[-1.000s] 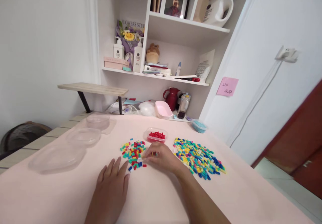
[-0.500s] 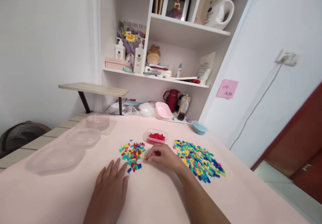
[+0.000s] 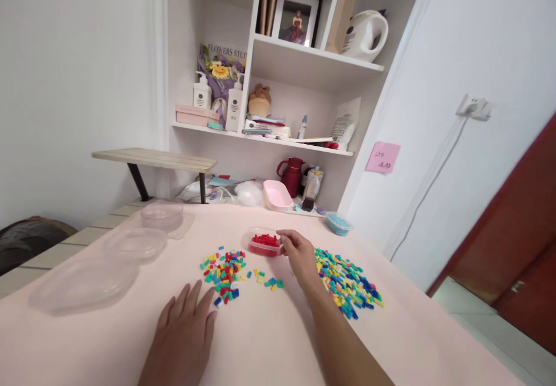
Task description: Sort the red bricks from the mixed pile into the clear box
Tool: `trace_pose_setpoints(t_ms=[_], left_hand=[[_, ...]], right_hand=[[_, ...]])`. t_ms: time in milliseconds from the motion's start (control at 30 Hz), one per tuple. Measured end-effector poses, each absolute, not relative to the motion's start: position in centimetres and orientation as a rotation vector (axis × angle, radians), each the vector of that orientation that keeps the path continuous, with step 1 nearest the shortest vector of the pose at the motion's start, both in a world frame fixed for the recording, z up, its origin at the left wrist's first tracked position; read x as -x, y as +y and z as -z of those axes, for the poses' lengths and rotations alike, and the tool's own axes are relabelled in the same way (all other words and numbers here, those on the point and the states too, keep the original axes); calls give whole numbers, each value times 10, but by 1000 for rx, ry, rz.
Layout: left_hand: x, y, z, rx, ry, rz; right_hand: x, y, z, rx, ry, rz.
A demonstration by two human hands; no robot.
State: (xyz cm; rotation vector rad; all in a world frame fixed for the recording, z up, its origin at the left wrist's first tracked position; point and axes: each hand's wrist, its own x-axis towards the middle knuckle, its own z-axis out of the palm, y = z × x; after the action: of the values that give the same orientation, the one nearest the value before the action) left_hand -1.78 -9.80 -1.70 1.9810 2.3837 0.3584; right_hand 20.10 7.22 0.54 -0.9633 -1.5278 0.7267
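My left hand (image 3: 185, 331) lies flat on the pink tabletop with its fingers spread, just below a small mixed pile of coloured plastic pieces (image 3: 223, 270). At the right rim of a clear container (image 3: 249, 241) of red pieces (image 3: 266, 239) is my right hand (image 3: 299, 253), thumb and fingers brought together. Whatever the fingertips pinch is too small or hidden to make out. A few loose green, yellow and blue pieces (image 3: 273, 283) lie left of my right wrist. Partly behind that forearm spreads a larger mixed pile (image 3: 350, 285).
Three clear empty-looking containers (image 3: 136, 244) line the left side of the table. A container of light blue pieces (image 3: 337, 224) stands at the back right. Behind are a pink tray (image 3: 278, 195), a dark red jug (image 3: 292, 176) and white shelves (image 3: 304, 146).
My right hand has moved from the small pile up and right to the red container, uncovering loose pieces on the table. My left hand stays flat. The view has shifted slightly.
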Motion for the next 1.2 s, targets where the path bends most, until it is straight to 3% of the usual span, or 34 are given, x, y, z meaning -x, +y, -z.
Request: trace_pose_setpoints(t_ms=[567,1000,1200], left_hand=[[16,-100,17,-2015,2407,-296],[14,-101,8,-1993,2396,-255],[13,-103,8,-2007,2396,-257]], right_hand=[[-160,29,2,657,-2474,-548],[-173,38,2,796,-2382,-629],[-165,36,4,735,-2473,-484]])
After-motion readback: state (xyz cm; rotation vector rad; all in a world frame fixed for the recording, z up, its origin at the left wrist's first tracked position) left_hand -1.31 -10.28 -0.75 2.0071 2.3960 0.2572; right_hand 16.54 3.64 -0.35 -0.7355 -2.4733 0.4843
